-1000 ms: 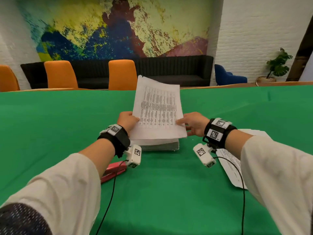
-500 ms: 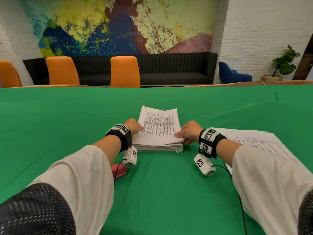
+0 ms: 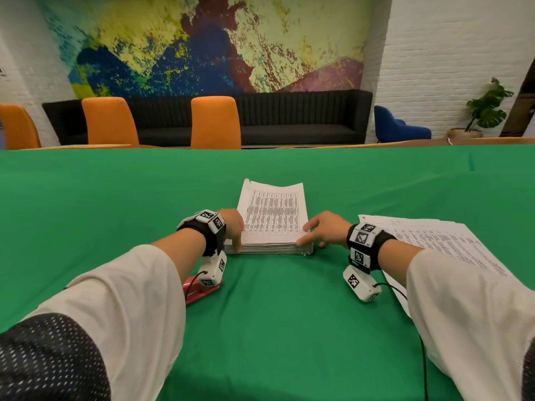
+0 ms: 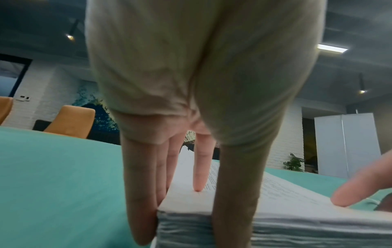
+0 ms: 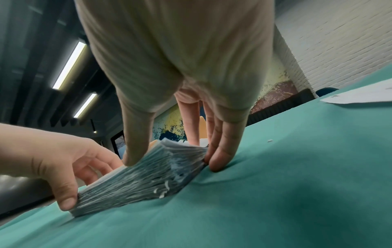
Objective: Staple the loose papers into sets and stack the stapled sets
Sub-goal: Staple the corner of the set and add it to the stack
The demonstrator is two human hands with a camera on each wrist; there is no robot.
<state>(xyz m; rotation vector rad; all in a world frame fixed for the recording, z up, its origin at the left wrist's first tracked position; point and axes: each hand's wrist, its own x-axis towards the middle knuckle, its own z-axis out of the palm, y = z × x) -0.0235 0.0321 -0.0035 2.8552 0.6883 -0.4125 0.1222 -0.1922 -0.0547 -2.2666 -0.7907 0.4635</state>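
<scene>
- Step in hand, as judged: squaring up the thick stack of papers (image 3: 272,224) in the middle of the green tabletop (image 3: 115,198); no stapling under way.
- Left hand (image 3: 231,227) at the stack's near-left corner; fingers long and nearly straight, some down along the side edge, one fingertip on the top sheet, thumb against the near face; bracing the stack rather than gripping it.
- Right hand (image 3: 324,230) at the near-right corner; thumb on the top edge, fingers down beside the side edge with tips on the cloth; likewise straight and pressing, not wrapped round anything.
- In the right wrist view, sheet edges at that corner fanned and slightly uneven; small white strips on the stack's side, perhaps staples, too small to confirm; hence unclear whether this pile is the stapled one or the loose one.
- Next move, as judged: both hands off the stack, then a few sheets from the flatter spread of papers (image 3: 434,241) just right of the right wrist, edges aligned, left hand back to the red stapler (image 3: 199,289) lying beneath the left wrist.
- Care needed: a corner properly flush before the stapler bites.
- Count: one thick stack; one thinner spread of sheets to the right, sheets too many and too overlapped to number; one stapler; two hands.
</scene>
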